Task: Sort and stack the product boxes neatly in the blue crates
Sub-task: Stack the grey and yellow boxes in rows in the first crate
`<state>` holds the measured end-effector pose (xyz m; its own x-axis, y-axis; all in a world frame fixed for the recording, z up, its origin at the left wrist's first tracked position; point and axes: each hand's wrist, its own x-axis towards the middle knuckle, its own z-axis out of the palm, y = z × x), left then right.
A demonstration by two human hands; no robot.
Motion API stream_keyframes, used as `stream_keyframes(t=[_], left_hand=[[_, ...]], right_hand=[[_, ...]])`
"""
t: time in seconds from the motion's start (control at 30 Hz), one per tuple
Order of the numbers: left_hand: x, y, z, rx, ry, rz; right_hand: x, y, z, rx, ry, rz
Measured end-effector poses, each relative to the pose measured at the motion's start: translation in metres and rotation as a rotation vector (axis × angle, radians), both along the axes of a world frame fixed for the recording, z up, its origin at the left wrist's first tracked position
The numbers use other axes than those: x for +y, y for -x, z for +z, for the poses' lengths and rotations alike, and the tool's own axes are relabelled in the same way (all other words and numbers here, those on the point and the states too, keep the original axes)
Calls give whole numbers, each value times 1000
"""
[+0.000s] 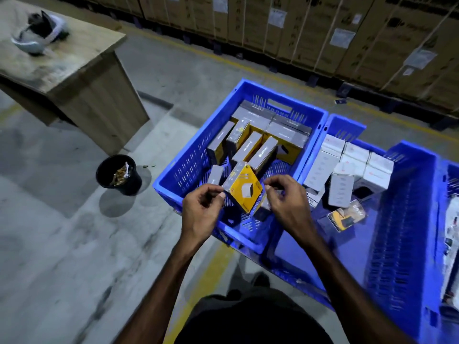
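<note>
A yellow and grey product box [244, 188] is tilted on a corner over the near end of the left blue crate [173, 175]. My left hand [201, 207] pinches its left edge. My right hand [285, 194] pinches the box's right corner with curled fingers. Several more yellow and grey boxes [253, 147] stand on edge in that crate, with grey ones stacked flat at its far end. The middle blue crate [402, 219] holds several white boxes [347, 162] and one loose yellow and black box [346, 217] on its floor.
A third blue crate [450, 175] shows at the right edge. A black bucket [119, 175] with scraps stands on the concrete floor to the left, beside a wooden desk [74, 78] bearing a helmet [39, 31]. Strapped cardboard cartons [323, 28] line the far wall.
</note>
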<state>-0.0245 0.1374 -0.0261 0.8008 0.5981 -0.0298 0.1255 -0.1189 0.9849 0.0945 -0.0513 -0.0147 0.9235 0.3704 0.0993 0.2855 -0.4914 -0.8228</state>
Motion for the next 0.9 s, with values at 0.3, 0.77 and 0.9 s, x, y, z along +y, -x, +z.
stream_keyframes(t=[0.3,0.77,0.9], left_hand=[[9,-40,7,64,-259,-18],[120,-159,15,-23,-567,-370],[144,-184,21,-137,-673,-467]], right_hand=[[-12,-13,-10,-87,51,82],[79,-73,9,234,324,-189],[127,-117,-4,459,192,-425]])
